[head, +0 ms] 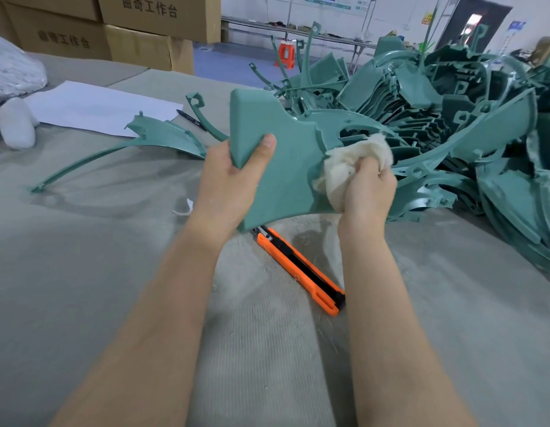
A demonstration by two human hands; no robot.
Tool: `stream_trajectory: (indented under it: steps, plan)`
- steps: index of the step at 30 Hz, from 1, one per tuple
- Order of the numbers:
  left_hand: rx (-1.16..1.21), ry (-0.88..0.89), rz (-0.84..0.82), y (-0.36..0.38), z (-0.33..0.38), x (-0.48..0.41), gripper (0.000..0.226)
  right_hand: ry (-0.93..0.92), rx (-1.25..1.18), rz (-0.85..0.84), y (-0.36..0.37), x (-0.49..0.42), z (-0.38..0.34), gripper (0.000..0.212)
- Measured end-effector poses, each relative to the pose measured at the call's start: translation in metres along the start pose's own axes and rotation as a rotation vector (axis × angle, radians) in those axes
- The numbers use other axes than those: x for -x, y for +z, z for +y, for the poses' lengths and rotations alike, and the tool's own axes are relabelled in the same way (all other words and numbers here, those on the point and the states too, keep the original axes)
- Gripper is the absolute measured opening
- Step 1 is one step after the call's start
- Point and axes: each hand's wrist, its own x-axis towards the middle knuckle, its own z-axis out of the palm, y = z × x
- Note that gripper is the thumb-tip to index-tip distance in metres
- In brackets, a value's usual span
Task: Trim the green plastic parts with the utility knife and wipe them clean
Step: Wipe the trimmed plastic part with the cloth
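Observation:
My left hand (pixel 233 177) grips the left edge of a green plastic part (pixel 286 155), thumb on its front face, holding it up above the table. My right hand (pixel 367 189) holds a crumpled cream cloth (pixel 350 161) pressed against the part's right side. The orange utility knife (pixel 301 269) lies on the grey felt just below the part, between my forearms. A second green part (pixel 162 134), a long curved piece, lies flat on the table to the left.
A big heap of green parts (pixel 452 134) fills the right side of the grey felt table (pixel 113 272). White paper (pixel 98 106) and a black pen (pixel 192 120) lie at the back left. Cardboard boxes (pixel 138 32) stand behind.

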Motion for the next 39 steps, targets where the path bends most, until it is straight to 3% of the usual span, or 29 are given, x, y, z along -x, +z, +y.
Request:
stream_trajectory:
  steps: [3,5,7,9,14,16,22,28,31,36,39]
  plan:
    - [0.035,0.013,0.063,0.001,-0.003,-0.002,0.016,-0.269,0.036,0.018,0.003,0.01,-0.004,0.011]
    - [0.129,-0.001,0.103,0.004,-0.003,-0.003,0.018,-0.398,0.114,-0.154,0.017,0.026,0.0,0.027]
    - [0.269,0.004,0.141,0.005,-0.002,-0.005,0.019,-0.539,0.349,-0.37,0.035,0.05,0.006,0.051]
    - [0.406,-0.029,0.167,0.0,-0.002,-0.008,0.021,-0.613,0.498,-0.538,0.05,0.072,0.014,0.061]
    - [0.817,-0.234,-0.059,-0.019,-0.002,-0.011,0.054,-0.803,0.391,-0.672,0.055,0.082,0.018,0.038]
    - [0.91,-0.241,-0.077,-0.017,-0.001,-0.012,0.056,-0.862,0.41,-0.644,0.052,0.067,0.02,0.033]
    - [0.835,-0.274,-0.109,-0.003,-0.004,-0.012,0.052,-0.726,0.347,-0.313,0.039,0.042,0.027,0.038]
    - [0.966,-0.372,-0.046,-0.026,-0.005,-0.019,0.075,-0.931,0.324,-0.528,0.058,0.074,0.036,0.032]
    - [0.964,-0.373,0.024,-0.025,-0.003,-0.02,0.057,-0.965,0.36,-0.49,0.051,0.061,0.034,0.031]
    - [0.75,-0.506,0.06,-0.011,-0.006,-0.015,0.034,-0.729,0.277,-0.159,0.032,0.03,0.026,0.044]
    - [0.675,-0.567,0.052,-0.008,-0.006,-0.013,0.029,-0.656,0.264,-0.055,0.024,0.017,0.024,0.053]
